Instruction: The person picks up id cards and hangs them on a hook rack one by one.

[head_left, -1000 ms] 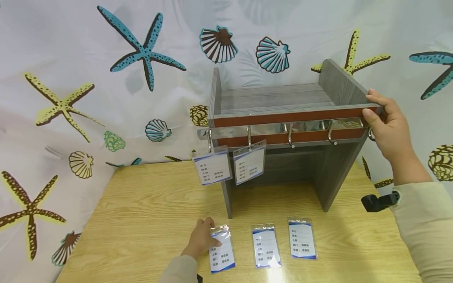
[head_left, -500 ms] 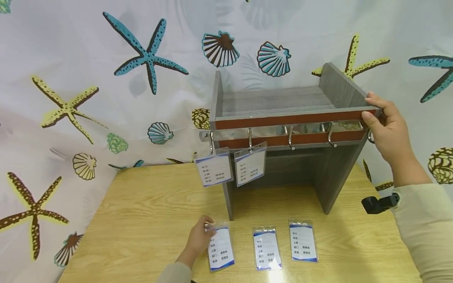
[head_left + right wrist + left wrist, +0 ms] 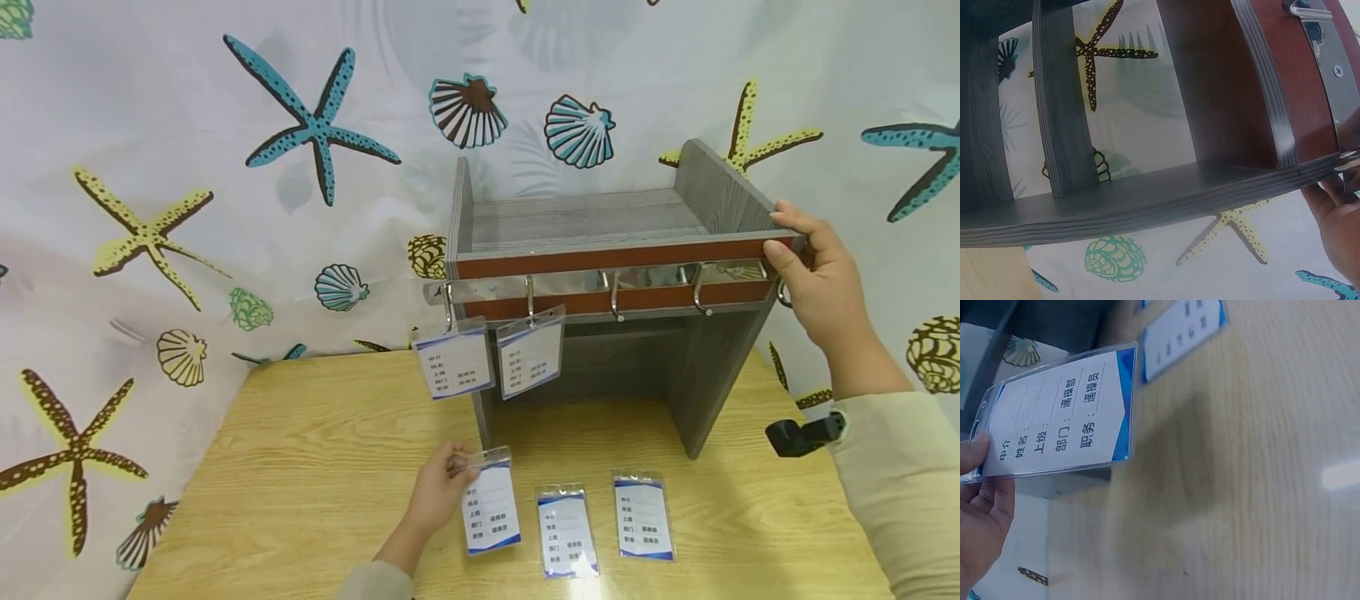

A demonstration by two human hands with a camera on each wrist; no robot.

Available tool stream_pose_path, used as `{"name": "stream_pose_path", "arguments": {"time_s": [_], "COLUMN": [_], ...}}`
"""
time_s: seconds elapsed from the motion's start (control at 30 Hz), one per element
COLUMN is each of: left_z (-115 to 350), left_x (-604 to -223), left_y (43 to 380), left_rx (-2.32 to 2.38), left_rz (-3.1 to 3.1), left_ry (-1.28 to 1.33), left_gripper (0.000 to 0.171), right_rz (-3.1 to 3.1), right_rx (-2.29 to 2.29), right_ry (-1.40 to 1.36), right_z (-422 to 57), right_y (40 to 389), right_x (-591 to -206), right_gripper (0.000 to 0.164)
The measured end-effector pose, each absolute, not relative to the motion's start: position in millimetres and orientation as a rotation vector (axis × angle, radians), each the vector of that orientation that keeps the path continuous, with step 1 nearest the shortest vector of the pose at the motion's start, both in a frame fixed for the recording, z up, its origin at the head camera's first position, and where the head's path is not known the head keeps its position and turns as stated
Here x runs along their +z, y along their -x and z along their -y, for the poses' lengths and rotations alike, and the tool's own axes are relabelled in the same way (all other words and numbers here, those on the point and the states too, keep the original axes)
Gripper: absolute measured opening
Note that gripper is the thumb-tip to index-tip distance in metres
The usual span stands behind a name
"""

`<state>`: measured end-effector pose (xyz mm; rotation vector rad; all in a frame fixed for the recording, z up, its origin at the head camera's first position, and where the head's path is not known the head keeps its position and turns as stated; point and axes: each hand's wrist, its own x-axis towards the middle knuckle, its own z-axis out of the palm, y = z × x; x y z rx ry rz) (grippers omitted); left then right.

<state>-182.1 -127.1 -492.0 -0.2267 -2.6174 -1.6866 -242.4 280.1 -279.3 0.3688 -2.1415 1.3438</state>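
A clear-sleeved badge card [image 3: 491,508] with blue corners is pinched at its slotted top edge by my left hand [image 3: 435,496]. In the left wrist view the card [image 3: 1060,412] is lifted off the table, its shadow below. My right hand [image 3: 828,287] grips the right front corner of a grey wooden rack [image 3: 630,247], thumb on its front. A metal hook rail [image 3: 570,281] runs along the rack's red front. Two similar cards hang from its two left hooks, a left card [image 3: 453,360] and a tilted right card [image 3: 531,353].
On the wooden table [image 3: 315,467] lie two more badge cards, a middle card [image 3: 566,533] and a right card [image 3: 643,517], in front of the rack. A patterned cloth [image 3: 360,75] with starfish and shells hangs behind. Hooks [image 3: 617,296] stick out toward the front.
My left hand has taken the leftmost card by its top edge and raised it off the table, slightly right and toward the rack. My right hand stays on the rack corner.
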Motion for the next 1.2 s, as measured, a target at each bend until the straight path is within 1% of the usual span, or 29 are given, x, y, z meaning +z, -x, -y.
{"name": "stream_pose_path", "arguments": {"time_s": [0.37, 0.63, 0.77, 1.2], "left_z": [95.2, 70.0, 61.9, 37.2], "left_x": [-450.4, -398.8, -381.5, -339.3], "left_y": [178.7, 160.5, 156.5, 162.0], "left_rx": [-1.766, -1.872, -1.870, -1.877], "left_rz": [2.465, 2.393, 2.419, 2.305], "left_ry": [0.393, 0.428, 0.445, 0.692], "left_gripper": [0.022, 0.023, 0.023, 0.021], "right_rz": [2.148, 2.165, 2.166, 2.108], "right_rx": [1.340, 1.329, 1.351, 1.421], "right_ry": [-0.361, -0.348, -0.345, -0.369], "right_z": [-281.7, -282.6, -282.9, -281.0], "right_y": [242.5, 243.8, 243.7, 242.1], "right_x": [-279.9, -278.8, -278.3, -276.0], "right_gripper": [0.035, 0.036, 0.035, 0.032]}}
